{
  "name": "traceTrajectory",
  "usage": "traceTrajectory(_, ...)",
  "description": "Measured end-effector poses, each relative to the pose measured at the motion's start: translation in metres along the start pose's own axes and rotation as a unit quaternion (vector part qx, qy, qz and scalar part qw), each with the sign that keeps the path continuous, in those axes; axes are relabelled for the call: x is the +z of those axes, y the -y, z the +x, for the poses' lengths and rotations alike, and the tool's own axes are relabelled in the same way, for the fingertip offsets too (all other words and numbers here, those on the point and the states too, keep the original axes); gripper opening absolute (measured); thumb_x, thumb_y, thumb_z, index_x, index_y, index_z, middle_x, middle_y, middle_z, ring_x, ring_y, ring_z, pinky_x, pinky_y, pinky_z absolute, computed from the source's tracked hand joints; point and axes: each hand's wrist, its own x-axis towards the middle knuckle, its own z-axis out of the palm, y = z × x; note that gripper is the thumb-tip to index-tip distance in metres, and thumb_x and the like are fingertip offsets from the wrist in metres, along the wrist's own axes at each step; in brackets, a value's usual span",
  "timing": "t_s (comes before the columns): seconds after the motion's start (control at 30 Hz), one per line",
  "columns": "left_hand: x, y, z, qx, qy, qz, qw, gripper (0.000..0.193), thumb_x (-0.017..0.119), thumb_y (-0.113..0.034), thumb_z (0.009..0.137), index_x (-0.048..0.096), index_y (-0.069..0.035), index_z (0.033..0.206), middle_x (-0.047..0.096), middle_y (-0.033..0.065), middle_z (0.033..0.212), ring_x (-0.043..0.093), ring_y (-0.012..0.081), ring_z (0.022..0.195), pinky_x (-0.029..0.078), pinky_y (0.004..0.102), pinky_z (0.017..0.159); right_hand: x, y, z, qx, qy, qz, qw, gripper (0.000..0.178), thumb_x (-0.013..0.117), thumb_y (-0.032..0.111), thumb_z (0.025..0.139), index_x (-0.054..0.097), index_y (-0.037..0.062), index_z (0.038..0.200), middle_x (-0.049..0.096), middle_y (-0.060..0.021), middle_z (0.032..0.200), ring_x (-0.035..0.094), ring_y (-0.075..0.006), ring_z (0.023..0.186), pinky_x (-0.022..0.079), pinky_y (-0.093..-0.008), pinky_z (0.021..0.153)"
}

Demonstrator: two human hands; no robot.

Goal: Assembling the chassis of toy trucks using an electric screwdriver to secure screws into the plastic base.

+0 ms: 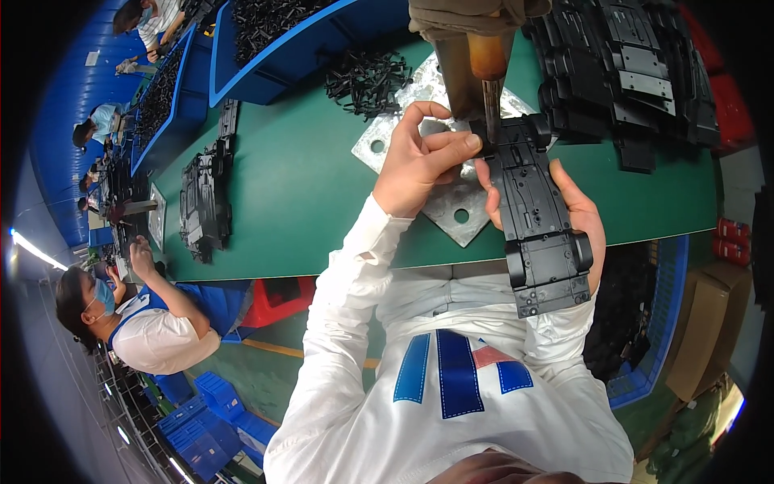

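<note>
My right hand (584, 216) grips a long black plastic toy car chassis (534, 211) from its right side, with fingertips showing at its left edge. The chassis tilts toward me, its far end over a silvery metal plate (451, 208). At its far left corner, my left hand (419, 165) has thumb and forefinger pinched together; whatever lies between them is too small or hidden to name. Right beside these fingertips, a vertical tool with an orange-brown upper part and a dark metal shaft (491, 101) points down at the chassis corner. Whether its tip touches cannot be made out.
Loose small black parts (367, 81) lie on the green table (306, 189) near a blue bin (278, 60) full of them. Black chassis (613, 73) are stacked at far right, more (207, 198) at left. A masked co-worker (153, 315) sits left. A blue crate (669, 323) stands below right.
</note>
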Motion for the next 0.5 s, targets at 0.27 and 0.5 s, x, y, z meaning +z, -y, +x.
traceTrajectory(0.27, -0.0025, 0.0018, 0.0015, 0.001, 0.007, -0.009, 1.0, 0.048, 0.075, -0.009, 0.092, 0.036, -0.008, 0.12, 0.072, 0.0148, 0.095, 0.069, 0.0149, 0.074, 0.036, 0.02, 0.053, 0.0017, -0.0007, 0.0004, -0.007, -0.015, -0.011, 1.0, 0.057, 0.041, 0.03, 0.11, 0.033, -0.012, 0.148, 0.043, -0.0339, 0.147, 0.046, -0.0414, 0.137, 0.045, -0.0526, 0.107)
traceTrajectory(0.5, -0.0044, 0.0045, 0.0005, -0.006, -0.004, -0.018, 1.0, 0.047, 0.075, -0.005, 0.09, 0.037, -0.009, 0.119, 0.073, 0.0142, 0.094, 0.054, 0.0075, 0.064, 0.033, 0.0208, 0.054, -0.0054, 0.0015, 0.002, -0.034, -0.03, -0.01, 0.999, 0.059, 0.041, 0.032, 0.11, 0.031, -0.0105, 0.15, 0.034, -0.0348, 0.152, 0.041, -0.0428, 0.14, 0.043, -0.0559, 0.107)
